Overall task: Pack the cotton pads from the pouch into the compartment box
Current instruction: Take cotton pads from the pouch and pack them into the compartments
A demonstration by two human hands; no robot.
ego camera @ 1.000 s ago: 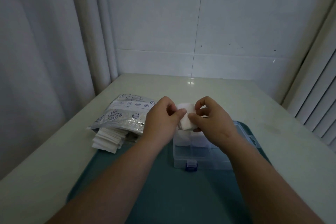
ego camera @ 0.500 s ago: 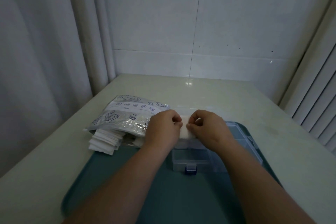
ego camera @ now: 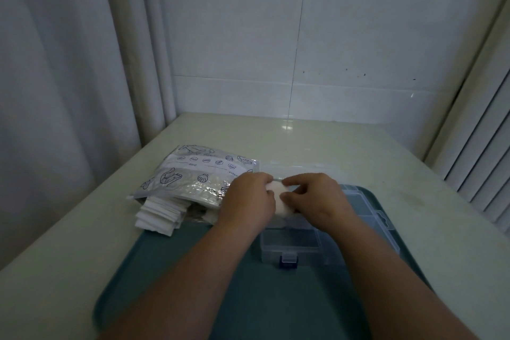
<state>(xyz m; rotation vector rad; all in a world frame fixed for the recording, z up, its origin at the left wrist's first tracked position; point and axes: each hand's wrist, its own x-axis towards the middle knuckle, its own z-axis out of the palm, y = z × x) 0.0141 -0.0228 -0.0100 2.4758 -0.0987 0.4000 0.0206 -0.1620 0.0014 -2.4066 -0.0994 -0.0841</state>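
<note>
A clear plastic compartment box (ego camera: 289, 250) with a blue latch sits on a teal tray (ego camera: 276, 298). My left hand (ego camera: 248, 201) and my right hand (ego camera: 317, 199) meet over its far left compartments, both pinching one white cotton pad (ego camera: 280, 199) that is bent between the fingers and pressed down at the box. The box's open lid (ego camera: 369, 210) lies back to the right. Left of the hands lies the silver printed pouch (ego camera: 193, 174), with a stack of white cotton pads (ego camera: 160, 215) spilling from its near end.
The tray rests on a pale table (ego camera: 427, 201) set in a corner. A curtain (ego camera: 69, 77) hangs on the left, a tiled wall (ego camera: 303, 50) stands behind, and slatted blinds (ego camera: 483, 146) are on the right.
Both hands have lowered the cotton pad from above the box down into its far left part. The pad is now more bent and mostly covered by the fingers.
</note>
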